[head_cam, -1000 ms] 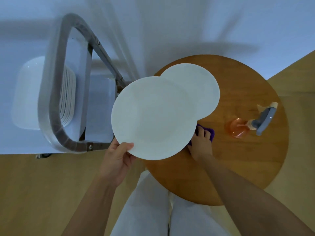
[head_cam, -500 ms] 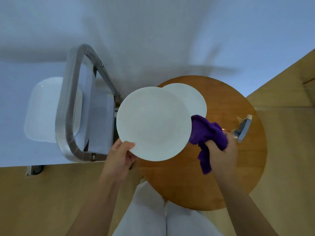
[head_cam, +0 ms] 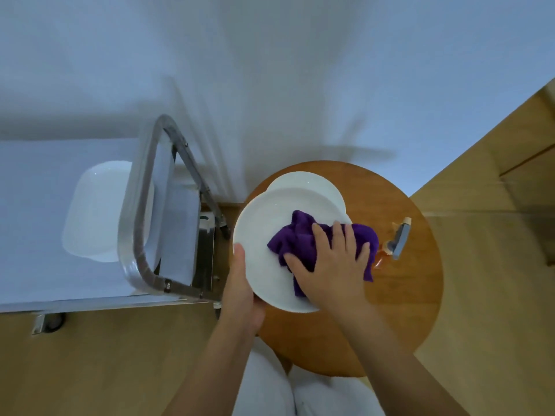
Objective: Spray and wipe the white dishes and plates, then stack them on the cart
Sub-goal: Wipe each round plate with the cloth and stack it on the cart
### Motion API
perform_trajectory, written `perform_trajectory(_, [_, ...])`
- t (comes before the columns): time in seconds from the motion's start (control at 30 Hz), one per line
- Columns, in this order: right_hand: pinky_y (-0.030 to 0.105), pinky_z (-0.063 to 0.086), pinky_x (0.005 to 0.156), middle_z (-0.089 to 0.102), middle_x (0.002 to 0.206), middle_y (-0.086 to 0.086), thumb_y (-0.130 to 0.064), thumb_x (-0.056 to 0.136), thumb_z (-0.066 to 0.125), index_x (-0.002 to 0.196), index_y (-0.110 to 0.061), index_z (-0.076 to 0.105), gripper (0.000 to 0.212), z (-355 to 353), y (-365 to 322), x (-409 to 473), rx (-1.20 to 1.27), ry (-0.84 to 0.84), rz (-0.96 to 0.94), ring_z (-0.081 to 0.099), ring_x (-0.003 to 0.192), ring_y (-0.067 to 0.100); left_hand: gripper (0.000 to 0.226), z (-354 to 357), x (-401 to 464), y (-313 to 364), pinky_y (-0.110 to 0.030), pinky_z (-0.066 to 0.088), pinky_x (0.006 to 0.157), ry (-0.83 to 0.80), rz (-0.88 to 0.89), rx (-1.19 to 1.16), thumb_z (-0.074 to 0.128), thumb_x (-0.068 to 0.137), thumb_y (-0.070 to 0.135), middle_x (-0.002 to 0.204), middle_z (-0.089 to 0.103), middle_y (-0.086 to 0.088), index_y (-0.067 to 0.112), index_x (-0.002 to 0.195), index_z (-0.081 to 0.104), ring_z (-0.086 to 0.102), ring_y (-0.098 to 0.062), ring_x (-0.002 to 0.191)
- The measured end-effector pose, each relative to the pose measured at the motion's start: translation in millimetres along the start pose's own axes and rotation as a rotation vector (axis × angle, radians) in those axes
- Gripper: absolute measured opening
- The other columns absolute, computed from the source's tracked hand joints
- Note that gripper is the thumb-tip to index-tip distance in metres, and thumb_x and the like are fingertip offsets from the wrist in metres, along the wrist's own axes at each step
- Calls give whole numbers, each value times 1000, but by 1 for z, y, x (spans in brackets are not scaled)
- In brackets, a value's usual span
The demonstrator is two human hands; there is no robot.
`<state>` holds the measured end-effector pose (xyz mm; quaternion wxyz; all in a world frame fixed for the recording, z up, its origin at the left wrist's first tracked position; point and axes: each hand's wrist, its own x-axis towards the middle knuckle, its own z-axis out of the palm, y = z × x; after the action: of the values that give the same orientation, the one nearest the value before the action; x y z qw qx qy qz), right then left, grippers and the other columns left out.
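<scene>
One plate is mid-wipe in the head view, held up over the round table, with another plate waiting on the table behind it. Some white dishes already sit on the cart, so I'd guess we're partway through. Left hand grips the plate's near edge, thumb on the rim. Right hand is spread flat, pressing the purple cloth onto the plate. Spray bottle stands on the table, just beside.
</scene>
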<state>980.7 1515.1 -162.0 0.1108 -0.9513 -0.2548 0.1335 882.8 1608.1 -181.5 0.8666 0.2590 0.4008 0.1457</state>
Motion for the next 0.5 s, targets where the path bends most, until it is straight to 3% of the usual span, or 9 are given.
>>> perform_trajectory(0.07, [55, -5, 111, 7, 157, 5, -67, 87, 16, 147, -32, 4, 70, 7, -1, -1, -66, 9, 26, -2, 144, 29, 82, 4, -3, 0, -64, 43, 95, -3, 22, 27, 65, 58, 71, 124, 64, -9, 36, 131, 51, 60, -37, 113])
perform_trajectory(0.17, [57, -9, 109, -2, 157, 9, -61, 91, 13, 147, -31, -8, 67, 8, -11, 8, 20, 62, 175, -8, 143, 32, 82, 13, -5, 3, -64, 45, 93, -31, 47, 89, 64, 58, 72, 124, 64, -10, 35, 131, 51, 61, -37, 112])
perform_trajectory(0.3, [61, -9, 108, -9, 156, 12, -61, 92, 16, 145, -36, -15, 66, 1, -32, 34, 202, 45, 325, -13, 141, 37, 82, 26, -8, 7, -64, 46, 92, -44, 62, 180, 63, 53, 70, 118, 66, -12, 31, 125, 54, 61, -38, 109])
perform_trajectory(0.5, [62, -4, 108, -13, 156, 4, -61, 91, 12, 142, -42, -19, 62, -5, -52, 45, 369, 25, 257, -12, 141, 37, 80, 31, -8, 24, -66, 43, 95, -75, 182, 342, 65, 67, 67, 122, 60, -20, 17, 127, 51, 56, -41, 113])
